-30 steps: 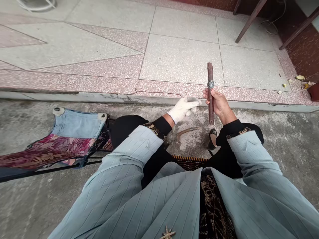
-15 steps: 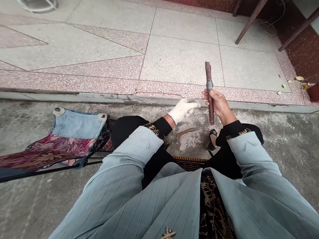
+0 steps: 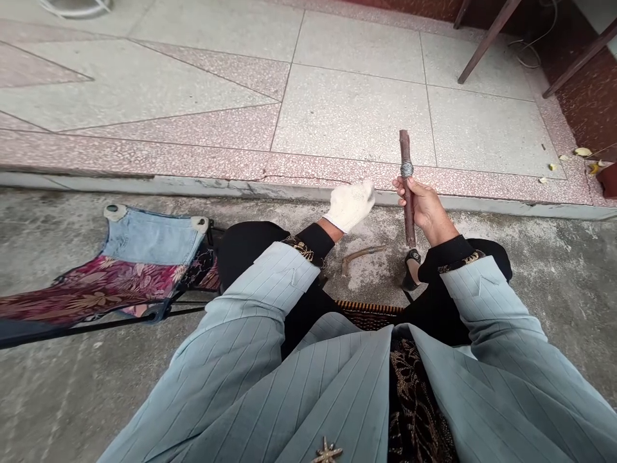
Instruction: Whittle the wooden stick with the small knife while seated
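Note:
My right hand (image 3: 428, 207), bare, is closed around the lower half of a brown wooden stick (image 3: 404, 145) held nearly upright. A coil of thin grey wire (image 3: 407, 168) is wound round the stick, just above my fingers. My left hand (image 3: 351, 204), in a white knitted glove, is closed like a fist to the left of the stick, apart from it. Whatever it may hold is hidden by the fingers. Below it on the concrete lies a bent, lighter brown stick (image 3: 365, 255), with what looks like a greyish wrap near its right end.
A raised tiled step (image 3: 357, 106) with a cracked edge runs across in front of me. To my left stands a folding chair (image 3: 152, 238) with denim and flowered cloth. Dark table legs (image 3: 489, 42) and fallen yellow leaves (image 3: 582, 152) are at the right.
My left hand has turned over, back of the glove now up, and moved slightly left, away from the stick. The stick in my right hand has dropped a little and stands slightly differently tilted.

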Demonstrator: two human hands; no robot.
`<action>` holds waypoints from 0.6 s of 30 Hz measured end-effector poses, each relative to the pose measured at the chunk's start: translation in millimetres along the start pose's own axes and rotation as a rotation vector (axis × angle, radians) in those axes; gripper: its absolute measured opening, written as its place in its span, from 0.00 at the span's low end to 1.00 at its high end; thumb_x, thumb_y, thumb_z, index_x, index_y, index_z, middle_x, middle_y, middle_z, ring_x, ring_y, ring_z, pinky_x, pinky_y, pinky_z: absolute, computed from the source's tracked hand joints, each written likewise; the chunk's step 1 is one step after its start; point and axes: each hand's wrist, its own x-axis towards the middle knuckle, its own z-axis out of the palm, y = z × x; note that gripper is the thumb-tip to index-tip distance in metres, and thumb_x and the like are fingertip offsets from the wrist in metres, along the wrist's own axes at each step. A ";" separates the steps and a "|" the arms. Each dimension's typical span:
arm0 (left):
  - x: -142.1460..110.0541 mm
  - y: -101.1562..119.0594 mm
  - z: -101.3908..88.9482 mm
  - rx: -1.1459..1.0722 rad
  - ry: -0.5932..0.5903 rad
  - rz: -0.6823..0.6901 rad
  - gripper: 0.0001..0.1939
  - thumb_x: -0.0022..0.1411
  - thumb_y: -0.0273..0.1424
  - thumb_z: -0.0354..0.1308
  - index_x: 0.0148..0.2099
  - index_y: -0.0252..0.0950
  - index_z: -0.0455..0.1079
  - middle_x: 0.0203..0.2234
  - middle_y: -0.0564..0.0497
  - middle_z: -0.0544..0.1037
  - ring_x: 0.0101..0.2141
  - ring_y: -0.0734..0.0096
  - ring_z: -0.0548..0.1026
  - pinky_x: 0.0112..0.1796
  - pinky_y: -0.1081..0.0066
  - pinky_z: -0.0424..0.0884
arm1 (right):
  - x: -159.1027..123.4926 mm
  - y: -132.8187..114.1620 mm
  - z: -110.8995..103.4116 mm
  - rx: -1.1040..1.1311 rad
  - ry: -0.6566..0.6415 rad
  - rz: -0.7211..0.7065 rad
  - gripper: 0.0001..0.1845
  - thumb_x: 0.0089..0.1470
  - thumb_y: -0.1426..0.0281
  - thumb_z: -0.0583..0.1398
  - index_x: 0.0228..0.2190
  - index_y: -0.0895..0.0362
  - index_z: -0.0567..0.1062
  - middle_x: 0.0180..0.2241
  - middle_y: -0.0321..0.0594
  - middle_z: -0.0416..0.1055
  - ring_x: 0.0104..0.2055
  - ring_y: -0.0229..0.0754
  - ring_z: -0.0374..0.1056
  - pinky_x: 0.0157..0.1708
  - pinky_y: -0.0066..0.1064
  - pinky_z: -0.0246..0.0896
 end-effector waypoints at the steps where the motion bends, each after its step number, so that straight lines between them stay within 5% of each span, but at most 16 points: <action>1: 0.7 -0.6 0.1 -0.005 -0.010 -0.012 0.18 0.66 0.32 0.44 0.51 0.31 0.69 0.33 0.38 0.78 0.39 0.51 0.78 0.38 0.63 0.65 | -0.4 -0.1 0.5 -0.008 -0.003 -0.009 0.08 0.52 0.66 0.66 0.32 0.58 0.78 0.35 0.39 0.75 0.27 0.30 0.64 0.20 0.21 0.60; 11: 5.5 -9.5 6.3 -0.076 -0.053 -0.018 0.18 0.64 0.33 0.46 0.49 0.33 0.72 0.33 0.39 0.79 0.38 0.51 0.78 0.39 0.63 0.66 | 2.8 -1.4 -4.6 -0.108 -0.018 -0.120 0.17 0.45 0.59 0.70 0.33 0.56 0.78 0.36 0.41 0.77 0.37 0.38 0.72 0.20 0.23 0.61; 14: 7.3 -17.9 6.9 -0.326 -0.201 0.129 0.16 0.62 0.34 0.50 0.47 0.37 0.75 0.38 0.44 0.81 0.41 0.57 0.78 0.42 0.66 0.68 | 4.0 -6.2 -9.4 -0.142 -0.032 -0.117 0.18 0.45 0.58 0.70 0.34 0.56 0.78 0.37 0.42 0.77 0.37 0.40 0.73 0.20 0.23 0.62; 18: 7.5 -24.5 3.0 -0.847 -0.297 0.260 0.24 0.57 0.29 0.53 0.56 0.38 0.71 0.52 0.48 0.77 0.51 0.65 0.74 0.52 0.69 0.66 | 2.2 -11.1 -10.6 -0.176 -0.116 -0.110 0.18 0.46 0.58 0.70 0.35 0.57 0.78 0.38 0.43 0.78 0.38 0.40 0.74 0.21 0.23 0.62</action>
